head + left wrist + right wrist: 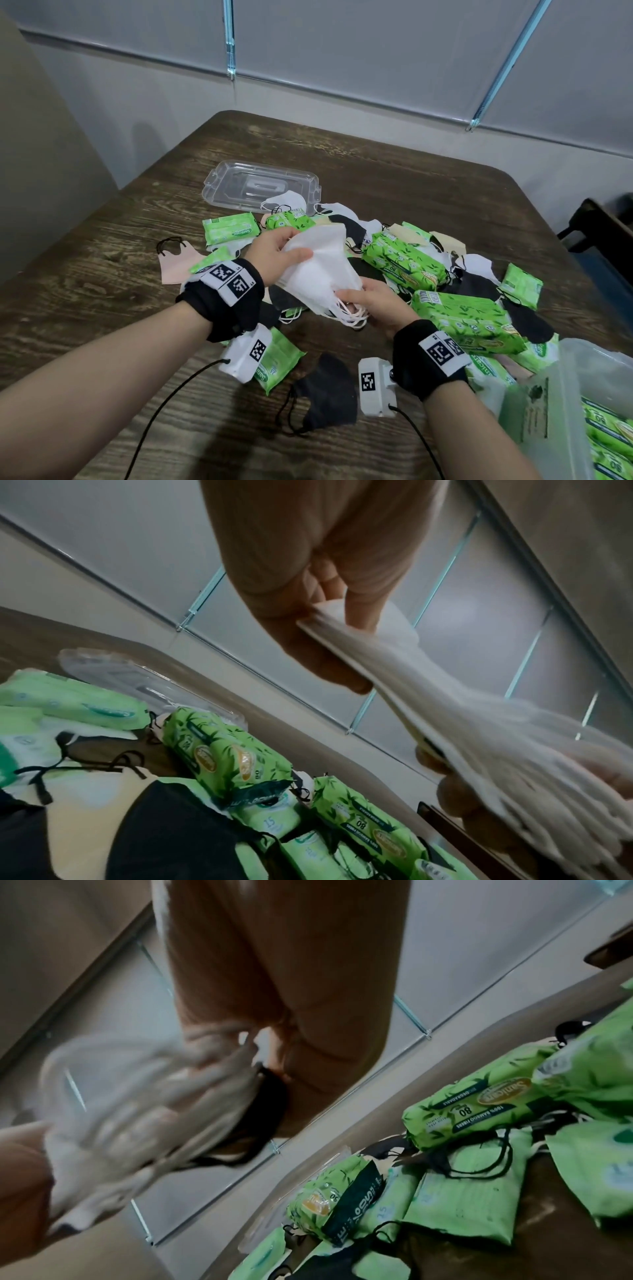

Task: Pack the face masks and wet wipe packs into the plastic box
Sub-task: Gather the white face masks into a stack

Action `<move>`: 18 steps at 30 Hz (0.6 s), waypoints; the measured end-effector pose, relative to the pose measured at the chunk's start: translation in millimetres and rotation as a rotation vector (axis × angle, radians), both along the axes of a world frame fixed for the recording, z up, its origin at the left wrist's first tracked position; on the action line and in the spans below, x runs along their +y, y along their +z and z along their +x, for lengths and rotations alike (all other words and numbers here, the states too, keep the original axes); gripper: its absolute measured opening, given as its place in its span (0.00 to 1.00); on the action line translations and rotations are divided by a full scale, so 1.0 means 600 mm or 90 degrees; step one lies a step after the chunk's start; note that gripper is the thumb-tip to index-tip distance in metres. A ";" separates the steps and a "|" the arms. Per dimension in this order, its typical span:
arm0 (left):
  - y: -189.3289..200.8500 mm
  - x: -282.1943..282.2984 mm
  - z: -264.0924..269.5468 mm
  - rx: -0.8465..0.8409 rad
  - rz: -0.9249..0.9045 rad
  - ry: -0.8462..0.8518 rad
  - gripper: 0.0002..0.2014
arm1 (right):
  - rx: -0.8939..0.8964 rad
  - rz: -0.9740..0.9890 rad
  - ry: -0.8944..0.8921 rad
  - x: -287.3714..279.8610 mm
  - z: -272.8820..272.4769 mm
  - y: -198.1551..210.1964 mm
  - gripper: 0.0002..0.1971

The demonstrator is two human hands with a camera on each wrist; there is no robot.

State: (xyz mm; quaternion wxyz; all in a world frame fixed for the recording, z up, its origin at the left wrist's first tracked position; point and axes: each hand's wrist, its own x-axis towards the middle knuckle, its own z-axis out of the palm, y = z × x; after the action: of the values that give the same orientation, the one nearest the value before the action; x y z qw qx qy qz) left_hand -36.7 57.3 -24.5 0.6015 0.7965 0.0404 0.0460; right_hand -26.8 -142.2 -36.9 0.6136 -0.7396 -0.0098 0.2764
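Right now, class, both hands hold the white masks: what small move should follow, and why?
Probably carry the white masks right to the box: the left hand and right hand already grip the gathered stack, and the box stands open with room.

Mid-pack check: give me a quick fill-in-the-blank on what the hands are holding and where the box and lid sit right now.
1. Both the left hand and the right hand hold a stack of ____ face masks.
2. The clear lid lies at the far side of the pile, and a ____ mask rests partly on it.
3. The plastic box at the near right already holds green ____ packs.
4. The mask lying alone between the forearms is ____.

Missing words: white; white; wet wipe; black
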 end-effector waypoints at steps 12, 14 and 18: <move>-0.047 0.056 0.045 0.001 0.078 -0.096 0.08 | -0.050 0.030 -0.032 0.054 0.045 -0.026 0.46; -0.050 0.061 0.051 0.020 0.102 -0.148 0.06 | -0.088 0.041 -0.041 0.078 0.052 -0.036 0.34; -0.064 0.076 0.075 0.053 0.102 -0.093 0.07 | -0.069 0.069 -0.134 0.113 0.071 -0.062 0.12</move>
State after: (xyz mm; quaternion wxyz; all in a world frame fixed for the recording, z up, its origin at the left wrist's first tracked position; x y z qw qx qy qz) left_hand 8.3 102.7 -63.0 0.5352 0.8442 0.0035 -0.0281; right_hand 15.9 -74.4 -74.3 0.6767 -0.7163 0.0197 0.1690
